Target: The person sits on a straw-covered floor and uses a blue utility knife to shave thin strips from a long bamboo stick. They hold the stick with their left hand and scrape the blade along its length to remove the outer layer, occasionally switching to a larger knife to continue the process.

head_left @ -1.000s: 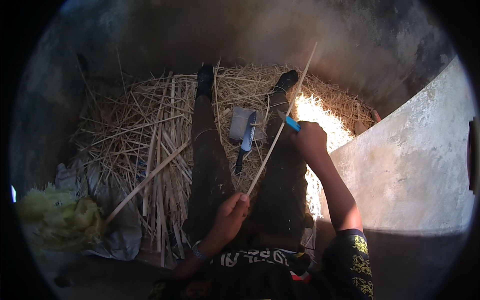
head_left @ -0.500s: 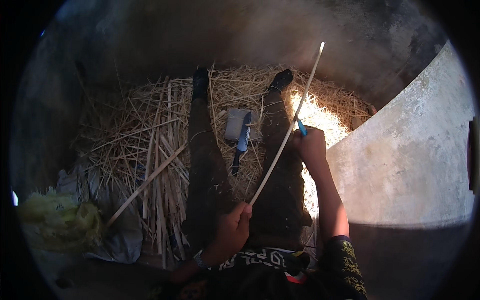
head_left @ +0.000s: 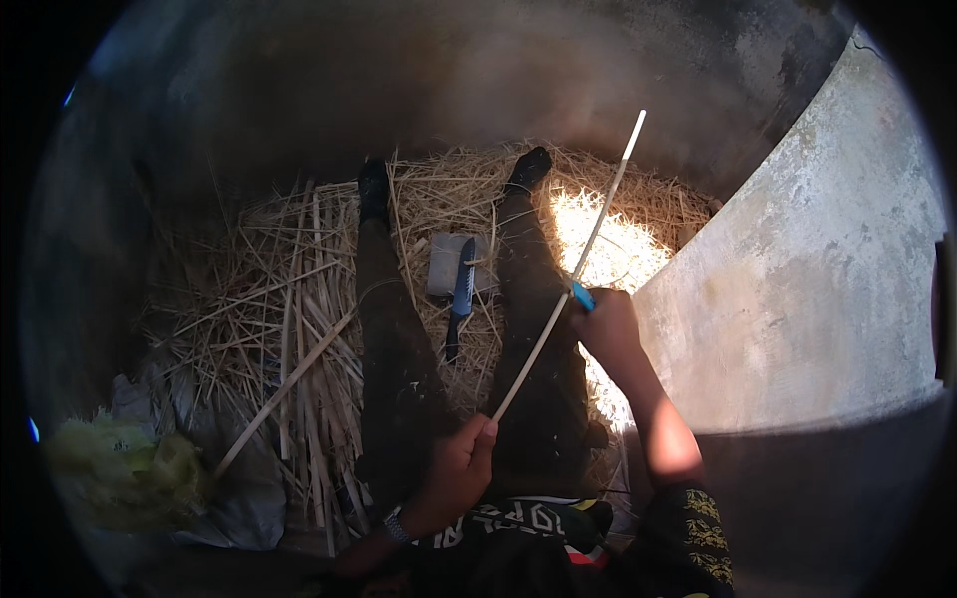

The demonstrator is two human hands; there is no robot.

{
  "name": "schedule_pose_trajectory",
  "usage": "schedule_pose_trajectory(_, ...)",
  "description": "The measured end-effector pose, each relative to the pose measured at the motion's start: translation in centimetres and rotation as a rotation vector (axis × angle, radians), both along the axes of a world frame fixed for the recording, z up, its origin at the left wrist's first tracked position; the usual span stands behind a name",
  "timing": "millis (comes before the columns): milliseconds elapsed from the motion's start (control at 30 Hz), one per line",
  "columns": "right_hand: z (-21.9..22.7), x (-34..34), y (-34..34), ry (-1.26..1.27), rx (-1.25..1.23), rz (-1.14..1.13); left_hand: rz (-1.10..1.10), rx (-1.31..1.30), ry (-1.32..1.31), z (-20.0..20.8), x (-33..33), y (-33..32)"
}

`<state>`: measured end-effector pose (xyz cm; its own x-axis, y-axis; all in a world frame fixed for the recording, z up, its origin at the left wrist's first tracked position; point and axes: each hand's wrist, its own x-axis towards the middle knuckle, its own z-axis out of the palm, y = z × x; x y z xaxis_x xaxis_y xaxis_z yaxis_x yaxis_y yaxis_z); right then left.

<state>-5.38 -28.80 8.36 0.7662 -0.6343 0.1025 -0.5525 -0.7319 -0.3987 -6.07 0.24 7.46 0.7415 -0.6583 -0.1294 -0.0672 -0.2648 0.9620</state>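
A long, thin pale stick [head_left: 608,207], like a split cane, slants up and away to the right over my right leg. My left hand [head_left: 457,468] is closed round its near end, thumb along the top. Midway up the stick, my right hand [head_left: 608,324] grips a small blue-handled knife [head_left: 583,296] that meets the stick; its blade is mostly hidden. Between my outstretched legs lies a larger knife [head_left: 464,284] with a dark blade and black handle, resting partly on a grey block [head_left: 445,265].
Straw-like shavings [head_left: 269,249] cover the floor round my legs. Several long strips [head_left: 314,399] lie in a pile at my left, beside a yellow-green bundle [head_left: 120,463]. A curved grey wall [head_left: 797,299] rises close on the right; a dark wall [head_left: 449,80] stands beyond my feet.
The right hand and blue-handled knife have moved down the stick, nearer to me. The left hand keeps its hold. My view has shifted slightly, so the scene sits lower and farther left.
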Motion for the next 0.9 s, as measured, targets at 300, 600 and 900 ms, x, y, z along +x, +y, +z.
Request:
schedule_pose_trajectory(300, 1.6, -0.3, -0.4, 0.047, -0.279, 0.107, 0.068, -0.08, -0.069, -0.1, -0.1, 0.0)
schedule_pose_trajectory(600, 0.5, -0.7, 2.3, -0.04, -0.311, 0.401, 0.062, -0.044, -0.13, 0.1, -0.3, 0.2)
schedule_pose_trajectory(900, -0.1, 3.0, 2.3, -0.153, -0.426, 0.36, 0.175, -0.057, -0.21, 0.5, 0.4, 0.3)
